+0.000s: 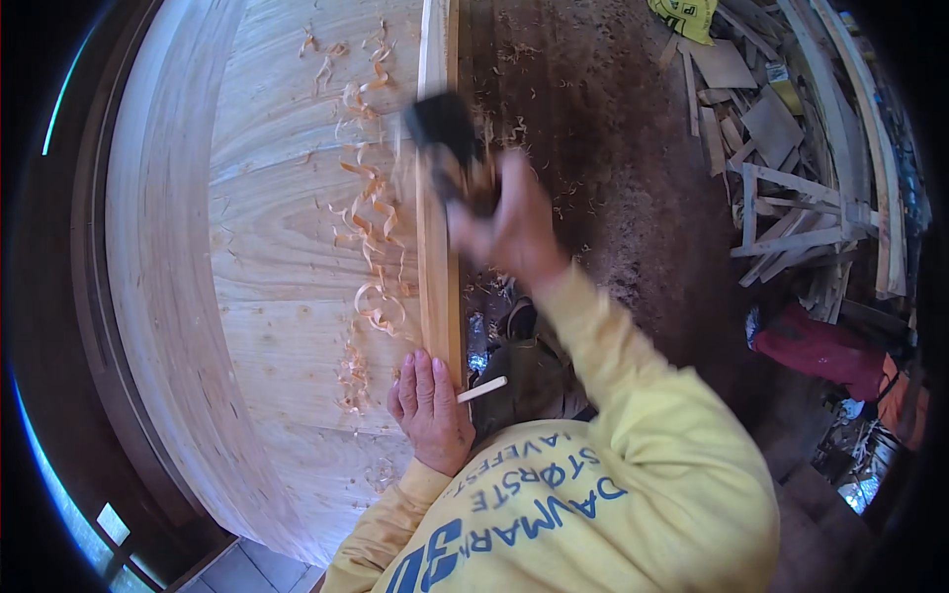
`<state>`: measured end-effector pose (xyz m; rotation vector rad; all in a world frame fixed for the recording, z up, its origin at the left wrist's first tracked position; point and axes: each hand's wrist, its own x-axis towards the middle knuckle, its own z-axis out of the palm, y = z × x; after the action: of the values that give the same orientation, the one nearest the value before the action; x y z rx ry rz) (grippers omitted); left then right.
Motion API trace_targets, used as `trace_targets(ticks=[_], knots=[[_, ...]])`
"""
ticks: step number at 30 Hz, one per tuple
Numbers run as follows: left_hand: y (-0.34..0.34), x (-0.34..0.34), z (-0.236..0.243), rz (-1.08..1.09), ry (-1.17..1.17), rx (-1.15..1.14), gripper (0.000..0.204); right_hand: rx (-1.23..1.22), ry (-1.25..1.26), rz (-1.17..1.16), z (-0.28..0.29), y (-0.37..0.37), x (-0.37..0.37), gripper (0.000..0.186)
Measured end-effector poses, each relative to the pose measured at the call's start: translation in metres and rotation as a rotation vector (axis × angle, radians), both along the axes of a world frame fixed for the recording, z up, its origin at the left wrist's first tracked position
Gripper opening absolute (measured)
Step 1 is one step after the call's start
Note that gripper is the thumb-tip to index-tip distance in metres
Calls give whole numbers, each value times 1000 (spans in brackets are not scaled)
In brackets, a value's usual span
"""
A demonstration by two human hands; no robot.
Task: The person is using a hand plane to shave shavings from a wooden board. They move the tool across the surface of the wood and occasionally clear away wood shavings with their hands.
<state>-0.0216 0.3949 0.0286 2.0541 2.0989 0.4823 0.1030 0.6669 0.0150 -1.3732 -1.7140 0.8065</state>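
A long, narrow wooden board [440, 247] runs away from me along the right side of a wide wooden panel. My right hand [509, 222] is closed around a dark hand plane [445, 133], blurred by motion, over the board. At the board's near end lies my left hand [432, 410], its fingers stretched out flat on the wood and its thumb hidden. A thin pale stick [482, 389] juts out to the right beside that hand; whether the hand touches it, I cannot tell.
Curled wood shavings [374, 212] lie along the panel [287, 267] left of the board. The brown floor [613, 178] holds more scraps. At the right are a pile of offcuts [776, 128], a yellow bag [684, 18] and a dark red cloth item [825, 351].
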Motion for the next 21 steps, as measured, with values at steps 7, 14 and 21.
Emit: trace_targets(ticks=[7,14,21], knots=[[2,4,2,-30,12,-10,52,132,-12,-140,-19,96,-4,51],[6,4,1,5,-10,-14,50,37,-60,-133,-10,200,-14,64],[3,1,-2,-20,-3,32,48,192,78,193,-6,-107,27,57]])
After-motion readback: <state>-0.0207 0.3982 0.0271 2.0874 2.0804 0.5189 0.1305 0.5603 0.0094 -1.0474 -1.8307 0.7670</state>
